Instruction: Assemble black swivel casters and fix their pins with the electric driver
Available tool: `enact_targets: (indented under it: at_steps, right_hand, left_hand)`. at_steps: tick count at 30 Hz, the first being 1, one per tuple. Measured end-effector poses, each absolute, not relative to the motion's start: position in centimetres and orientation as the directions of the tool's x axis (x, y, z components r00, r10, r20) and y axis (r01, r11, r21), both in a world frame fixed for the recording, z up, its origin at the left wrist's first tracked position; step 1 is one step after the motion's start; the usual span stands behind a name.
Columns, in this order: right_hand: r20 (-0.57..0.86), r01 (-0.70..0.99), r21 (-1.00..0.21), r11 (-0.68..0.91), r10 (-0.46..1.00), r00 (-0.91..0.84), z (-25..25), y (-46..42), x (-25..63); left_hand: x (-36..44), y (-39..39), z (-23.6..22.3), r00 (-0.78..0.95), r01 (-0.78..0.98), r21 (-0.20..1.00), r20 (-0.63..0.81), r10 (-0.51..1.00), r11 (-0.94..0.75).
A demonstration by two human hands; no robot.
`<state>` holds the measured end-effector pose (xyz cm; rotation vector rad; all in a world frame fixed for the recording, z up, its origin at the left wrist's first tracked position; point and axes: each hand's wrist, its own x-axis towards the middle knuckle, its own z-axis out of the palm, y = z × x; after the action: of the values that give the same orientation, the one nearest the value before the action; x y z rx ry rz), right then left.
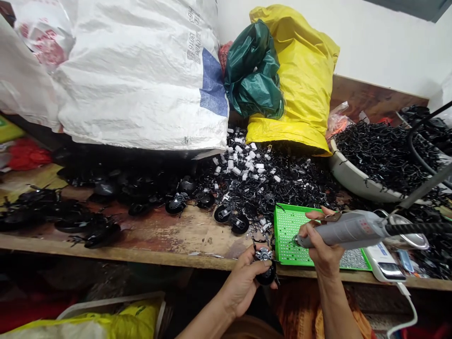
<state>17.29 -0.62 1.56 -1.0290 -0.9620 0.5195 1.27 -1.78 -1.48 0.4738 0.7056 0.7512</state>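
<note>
Left hand (242, 287) holding black part (265, 274), right hand (321, 247), rotary tool (348, 230) (tip leftward)

A small-parts workshop, judging by the scarred wooden workbench (183, 235) under heaps of black plastic parts (268, 188), a bulging woven sack (141, 84), a pale basin (353, 176) piled with more parts, a green perforated tray (291, 230) and a corded handheld rotary tool (346, 230).
</note>
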Motion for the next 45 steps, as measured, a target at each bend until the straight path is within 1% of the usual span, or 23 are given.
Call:
enact_targets:
  at_steps: [7, 10, 12, 16, 19, 27, 35, 38, 40, 42, 44, 45]
  right_hand:
    - [0.403, 0.031, -0.894, 0.446, 0.774, 0.489, 1.4, -0.8, 17.2]
    - [0.420, 0.010, -0.879, 0.477, 0.764, 0.490, 2.3, -0.8, 17.4]
    - [0.439, -0.034, -0.855, 0.517, 0.758, 0.483, 3.5, -1.1, 17.4]
    - [0.493, -0.175, -0.779, 0.602, 0.761, 0.423, 6.0, -2.1, 16.8]
    - [0.521, -0.238, -0.747, 0.621, 0.768, 0.373, 6.8, -2.8, 15.8]
    - [0.520, -0.245, -0.766, 0.594, 0.798, 0.305, 6.0, -2.9, 14.2]
    - [0.524, -0.212, -0.796, 0.566, 0.821, 0.226, 5.2, -3.0, 14.1]
    - [0.562, -0.205, -0.788, 0.580, 0.815, 0.144, 5.5, -3.3, 14.2]
    - [0.594, -0.221, -0.779, 0.587, 0.803, 0.040, 5.7, -3.7, 14.3]
    - [0.617, -0.273, -0.768, 0.579, 0.784, -0.070, 5.9, -4.0, 14.7]
    - [0.621, -0.320, -0.760, 0.566, 0.777, -0.102, 6.0, -4.1, 15.4]
    - [0.611, -0.325, -0.762, 0.560, 0.788, -0.075, 6.0, -4.0, 15.8]
  left_hand:
    - [1.3, -1.7, -1.2, 0.504, -0.436, 0.619, -0.433, 0.747, 0.653]
    - [1.2, -1.6, -1.3, 0.496, -0.431, 0.620, -0.444, 0.746, 0.656]
    - [1.2, -1.6, -1.4, 0.495, -0.432, 0.621, -0.443, 0.747, 0.654]
    - [1.4, -1.7, -1.5, 0.497, -0.428, 0.624, -0.441, 0.747, 0.654]
    - [1.4, -1.8, -1.3, 0.505, -0.416, 0.640, -0.428, 0.750, 0.646]
    - [1.3, -1.9, -0.5, 0.505, -0.377, 0.683, -0.414, 0.757, 0.625]
    - [1.3, -2.2, -0.4, 0.529, -0.338, 0.698, -0.413, 0.741, 0.631]
    - [1.3, -2.5, -0.4, 0.567, -0.302, 0.696, -0.419, 0.710, 0.652]
    - [1.3, -2.8, -0.2, 0.600, -0.272, 0.691, -0.423, 0.680, 0.670]
    - [1.3, -3.1, -0.1, 0.625, -0.254, 0.683, -0.424, 0.655, 0.685]
    - [1.2, -3.2, 0.0, 0.641, -0.262, 0.670, -0.417, 0.645, 0.694]
    - [1.2, -3.1, -0.1, 0.642, -0.275, 0.662, -0.413, 0.645, 0.697]
